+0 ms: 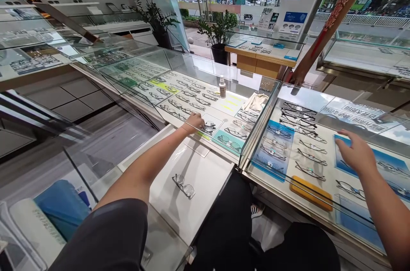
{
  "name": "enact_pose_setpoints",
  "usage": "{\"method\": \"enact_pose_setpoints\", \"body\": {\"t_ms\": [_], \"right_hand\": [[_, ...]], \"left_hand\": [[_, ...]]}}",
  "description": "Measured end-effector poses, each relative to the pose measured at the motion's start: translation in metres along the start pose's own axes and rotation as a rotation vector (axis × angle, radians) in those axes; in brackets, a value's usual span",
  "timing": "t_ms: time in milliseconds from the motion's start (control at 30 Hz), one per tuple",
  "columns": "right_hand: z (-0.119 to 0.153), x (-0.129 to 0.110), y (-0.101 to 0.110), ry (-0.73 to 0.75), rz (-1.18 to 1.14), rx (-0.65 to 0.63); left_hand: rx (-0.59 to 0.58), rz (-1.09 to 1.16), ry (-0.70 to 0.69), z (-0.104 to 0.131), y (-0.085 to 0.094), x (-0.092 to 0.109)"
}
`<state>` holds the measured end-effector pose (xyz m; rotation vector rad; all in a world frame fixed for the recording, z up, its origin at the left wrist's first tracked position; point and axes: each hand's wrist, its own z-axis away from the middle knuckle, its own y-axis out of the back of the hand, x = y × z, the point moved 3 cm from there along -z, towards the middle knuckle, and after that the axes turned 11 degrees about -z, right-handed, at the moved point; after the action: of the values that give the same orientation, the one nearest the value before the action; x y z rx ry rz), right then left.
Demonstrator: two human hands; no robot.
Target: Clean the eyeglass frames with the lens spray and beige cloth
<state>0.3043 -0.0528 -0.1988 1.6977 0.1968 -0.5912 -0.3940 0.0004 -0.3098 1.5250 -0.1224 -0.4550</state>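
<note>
Glass counter (221, 152) bears bottle (222, 87), cloth (255, 103); right fingers (348, 135) spread; left fingers (198, 119), near eyeglasses (210, 127), unclear.

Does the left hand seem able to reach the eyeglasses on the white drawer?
Probably yes: the eyeglasses lie with nothing visible over them on the white drawer, though the left hand would need to draw back first.

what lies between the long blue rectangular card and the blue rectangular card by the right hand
A column of thin dark-framed eyeglasses lies between them, as the head view shows.
</note>
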Motion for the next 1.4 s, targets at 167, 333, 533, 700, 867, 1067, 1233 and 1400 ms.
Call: {"method": "enact_pose_setpoints", "body": {"t_ms": [167, 333, 533, 700, 867, 1067, 1233, 1400], "right_hand": [[0.000, -0.001, 0.000, 0.002, -0.003, 0.010], [0.001, -0.002, 0.000, 0.016, -0.012, 0.017], [0.003, -0.007, 0.003, 0.027, -0.035, 0.013], [0.003, -0.008, 0.003, 0.025, -0.030, 0.022], [0.002, -0.006, 0.003, 0.037, -0.034, 0.018], [0.000, -0.003, 0.001, 0.041, -0.024, 0.018], [-0.002, 0.000, -0.002, 0.050, -0.048, 0.025], [-0.004, 0.003, -0.005, 0.050, -0.049, 0.014]], "left_hand": [[-0.015, -0.013, -0.024, -0.001, 0.004, 0.002], [-0.011, -0.043, -0.045, 0.002, 0.010, 0.005], [0.051, -0.063, 0.006, -0.003, 0.020, 0.006], [0.074, -0.040, 0.010, -0.017, 0.022, 0.019], [0.057, -0.018, 0.013, -0.028, 0.019, 0.025], [0.048, 0.000, 0.019, -0.033, 0.015, 0.022], [0.043, 0.000, 0.039, -0.034, 0.013, 0.023], [0.016, -0.024, 0.067, -0.031, 0.018, 0.027]]}}
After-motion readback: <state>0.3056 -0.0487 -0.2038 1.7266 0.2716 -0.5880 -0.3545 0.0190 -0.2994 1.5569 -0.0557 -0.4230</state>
